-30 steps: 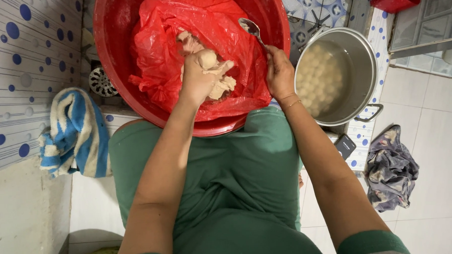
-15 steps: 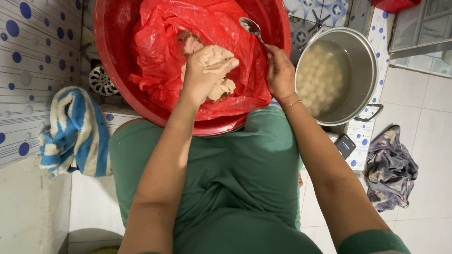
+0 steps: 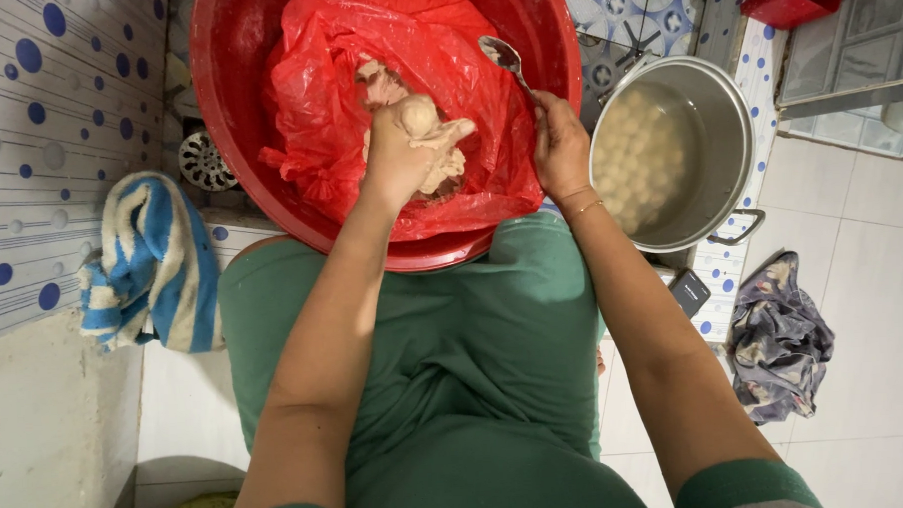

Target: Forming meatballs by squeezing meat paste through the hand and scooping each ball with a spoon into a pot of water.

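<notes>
Bright even indoor light, soft shadows near, mild glare on the steel pot (image 3: 714,175), wide-angle bending at edges, sharp focus.

— Where's our one view from?
— Head-worn, looking straight down the person's front, close in on the red basin (image 3: 236,111); tiled wall (image 3: 47,128) left, floor (image 3: 872,269) right. No second view.
</notes>
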